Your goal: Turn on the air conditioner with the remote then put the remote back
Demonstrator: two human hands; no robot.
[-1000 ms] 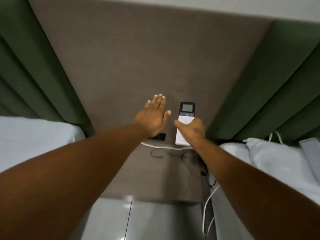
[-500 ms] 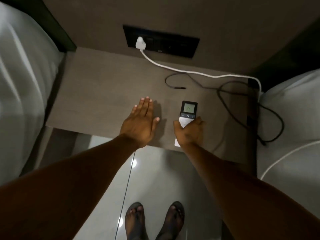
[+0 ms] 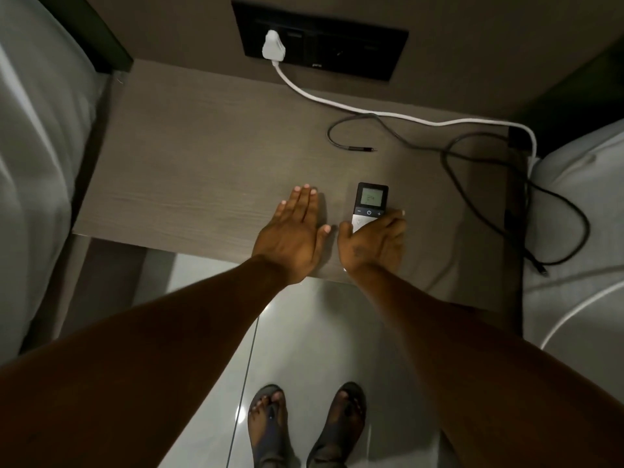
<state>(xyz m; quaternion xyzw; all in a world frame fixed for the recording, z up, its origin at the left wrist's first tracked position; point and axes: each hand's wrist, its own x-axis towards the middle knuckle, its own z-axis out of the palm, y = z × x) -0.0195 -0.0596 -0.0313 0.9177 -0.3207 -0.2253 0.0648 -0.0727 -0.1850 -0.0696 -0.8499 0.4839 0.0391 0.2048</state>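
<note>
The white remote (image 3: pixel 370 204) has a dark top with a lit green display and lies low over the brown bedside table (image 3: pixel 209 170), near its front edge. My right hand (image 3: pixel 373 244) is wrapped around the remote's lower half, thumb on its left side, hiding the lower buttons. My left hand (image 3: pixel 293 238) is flat and palm down just left of it, fingers together, holding nothing. The air conditioner is not in view.
A black socket panel (image 3: pixel 354 45) on the wall holds a white plug (image 3: pixel 274 47) whose white cable runs right across the table. A dark cable (image 3: pixel 449 157) loops at the right. White beds flank the table on both sides. My sandalled feet stand on a glossy tiled floor.
The view swung down from the wall to the bedside table. Both hands came down with it, the right still holding the remote, now low over the table's front edge.
</note>
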